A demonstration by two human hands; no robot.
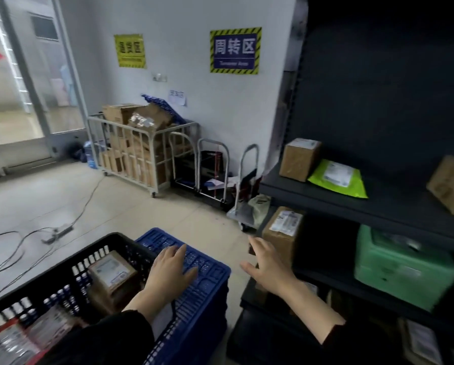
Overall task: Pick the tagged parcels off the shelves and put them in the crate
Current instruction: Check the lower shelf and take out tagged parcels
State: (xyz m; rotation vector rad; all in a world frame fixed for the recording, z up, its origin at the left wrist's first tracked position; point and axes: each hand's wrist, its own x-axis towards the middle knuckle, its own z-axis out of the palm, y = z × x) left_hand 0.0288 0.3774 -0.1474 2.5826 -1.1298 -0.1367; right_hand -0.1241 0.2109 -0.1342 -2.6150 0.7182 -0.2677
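My left hand [172, 267] rests flat, fingers spread, on an upturned blue crate [202, 291]. Left of it stands a black crate [62, 264] holding a labelled cardboard parcel [111, 275] and flat packets. My right hand [266, 264] is open, fingers apart, reaching toward a labelled cardboard box [283, 233] at the left end of a dark shelf [378, 204]. On the shelf above lie a small brown box [299, 159], a lime-green mailer bag [339, 177] and another brown box [450, 185]. A green foam box [402, 270] sits on the lower shelf.
A white cage trolley [141, 146] full of cardboard boxes stands by the far wall, with folded hand trucks [212, 169] beside it. Cables and a power strip [57, 233] lie on the tiled floor at left. A glass door [23, 75] is at far left.
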